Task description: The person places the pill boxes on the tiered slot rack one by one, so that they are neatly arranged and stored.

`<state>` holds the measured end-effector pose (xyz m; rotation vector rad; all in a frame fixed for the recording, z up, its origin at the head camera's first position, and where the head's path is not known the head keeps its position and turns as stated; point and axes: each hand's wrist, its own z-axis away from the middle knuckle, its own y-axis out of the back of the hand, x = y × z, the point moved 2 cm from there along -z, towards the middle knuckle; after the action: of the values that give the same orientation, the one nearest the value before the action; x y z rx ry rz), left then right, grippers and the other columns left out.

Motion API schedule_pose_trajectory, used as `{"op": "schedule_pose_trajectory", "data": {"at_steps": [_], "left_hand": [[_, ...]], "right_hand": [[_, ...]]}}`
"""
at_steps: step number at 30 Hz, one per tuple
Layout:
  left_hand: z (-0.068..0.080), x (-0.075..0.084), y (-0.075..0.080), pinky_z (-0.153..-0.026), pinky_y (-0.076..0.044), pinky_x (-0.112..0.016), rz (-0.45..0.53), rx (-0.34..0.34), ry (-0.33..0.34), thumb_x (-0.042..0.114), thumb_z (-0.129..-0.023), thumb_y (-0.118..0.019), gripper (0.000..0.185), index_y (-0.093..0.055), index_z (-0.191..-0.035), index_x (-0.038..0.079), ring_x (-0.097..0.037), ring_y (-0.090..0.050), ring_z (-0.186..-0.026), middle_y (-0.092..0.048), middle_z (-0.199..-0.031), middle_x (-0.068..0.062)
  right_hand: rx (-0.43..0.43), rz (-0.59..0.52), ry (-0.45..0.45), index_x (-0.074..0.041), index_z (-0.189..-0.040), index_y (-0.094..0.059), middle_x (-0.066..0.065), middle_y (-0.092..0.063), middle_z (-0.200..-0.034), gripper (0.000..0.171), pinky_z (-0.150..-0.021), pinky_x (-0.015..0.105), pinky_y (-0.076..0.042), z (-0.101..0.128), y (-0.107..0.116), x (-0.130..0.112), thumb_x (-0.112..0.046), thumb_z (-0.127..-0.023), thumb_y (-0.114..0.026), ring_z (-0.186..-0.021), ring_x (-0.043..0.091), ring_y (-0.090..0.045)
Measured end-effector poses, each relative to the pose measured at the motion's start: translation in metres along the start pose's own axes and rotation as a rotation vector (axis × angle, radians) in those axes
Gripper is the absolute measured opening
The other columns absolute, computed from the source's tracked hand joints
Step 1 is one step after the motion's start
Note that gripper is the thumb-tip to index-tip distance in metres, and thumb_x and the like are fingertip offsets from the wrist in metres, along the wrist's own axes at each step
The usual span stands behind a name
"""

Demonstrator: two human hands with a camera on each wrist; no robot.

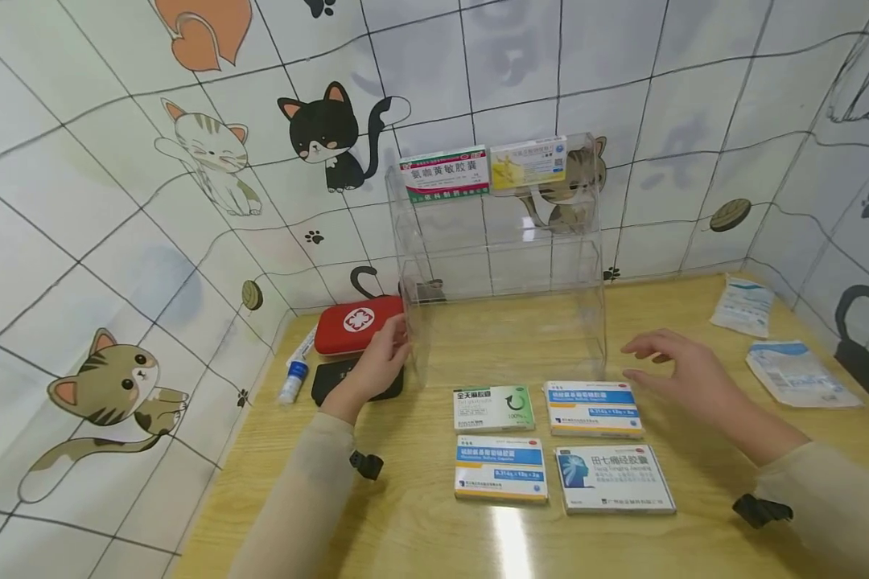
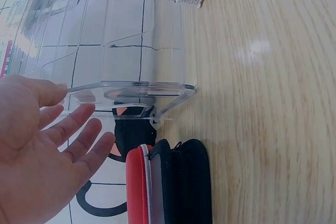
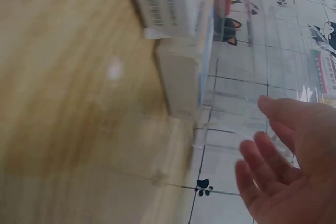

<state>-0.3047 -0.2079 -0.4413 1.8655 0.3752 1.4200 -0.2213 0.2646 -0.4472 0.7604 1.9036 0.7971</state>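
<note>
My left hand [image 1: 376, 362], fingers straight, touches the clear acrylic tiered shelf rack [image 1: 503, 265] on its left side; my right hand [image 1: 684, 378] hovers spread by its right edge. Best to press both sides evenly, keeping clear of the medicine boxes [image 1: 594, 408].

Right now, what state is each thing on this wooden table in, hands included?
Clear acrylic tiered rack: upright, two medicine boxes on top tier, lower tiers bare.
Red first-aid pouch: zipped shut, lying flat.
Four flat medicine boxes: closed, lying face up before the rack.
White ointment tube: capped, lying down.
Left hand: fingers straight, at the rack's left wall.
Right hand: open, hovering, holding nothing.
</note>
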Motion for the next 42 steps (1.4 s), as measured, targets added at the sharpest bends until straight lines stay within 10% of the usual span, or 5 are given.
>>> {"op": "schedule_pose_trajectory", "data": {"at_steps": [9,21,35,42], "left_hand": [[0.001,0.004,0.002,-0.117,-0.045,-0.050,0.001,0.010,0.020,0.009,-0.107,-0.054,0.058,-0.026,-0.157,0.007,-0.034,-0.047,-0.136,-0.047,-0.147,-0.021],[0.001,0.004,0.000,-0.117,-0.044,-0.049,0.010,0.003,0.013,0.008,-0.106,-0.055,0.059,-0.026,-0.157,0.005,-0.034,-0.049,-0.137,-0.047,-0.147,-0.020],[0.000,0.002,0.001,-0.114,-0.047,-0.051,0.012,0.027,-0.007,0.008,-0.106,-0.056,0.059,-0.027,-0.158,0.005,-0.034,-0.052,-0.132,-0.048,-0.146,-0.019],[0.001,0.003,0.000,-0.115,-0.046,-0.051,0.014,0.017,0.003,0.009,-0.106,-0.056,0.061,-0.026,-0.158,0.004,-0.033,-0.051,-0.133,-0.048,-0.146,-0.018]], "right_hand": [[-0.298,-0.084,-0.137,-0.007,-0.130,-0.068,0.014,-0.069,-0.125,0.057,-0.077,0.034,-0.059,0.018,-0.013,0.017,-0.039,-0.086,-0.085,-0.102,0.027,-0.067],[-0.372,-0.134,-0.157,-0.007,-0.127,-0.065,0.007,-0.072,-0.112,0.066,-0.077,0.028,-0.058,0.022,-0.021,0.023,-0.047,-0.080,-0.087,-0.101,0.022,-0.068],[-0.206,-0.160,-0.284,-0.016,-0.116,-0.071,0.016,-0.073,-0.119,0.030,-0.086,0.051,-0.061,0.021,-0.003,0.009,-0.032,-0.092,-0.080,-0.107,0.035,-0.073],[-0.021,-0.127,-0.190,-0.021,-0.110,-0.073,0.007,-0.075,-0.117,0.019,-0.083,0.030,-0.063,0.012,0.006,-0.010,-0.027,-0.093,-0.079,-0.104,0.031,-0.073]]}}
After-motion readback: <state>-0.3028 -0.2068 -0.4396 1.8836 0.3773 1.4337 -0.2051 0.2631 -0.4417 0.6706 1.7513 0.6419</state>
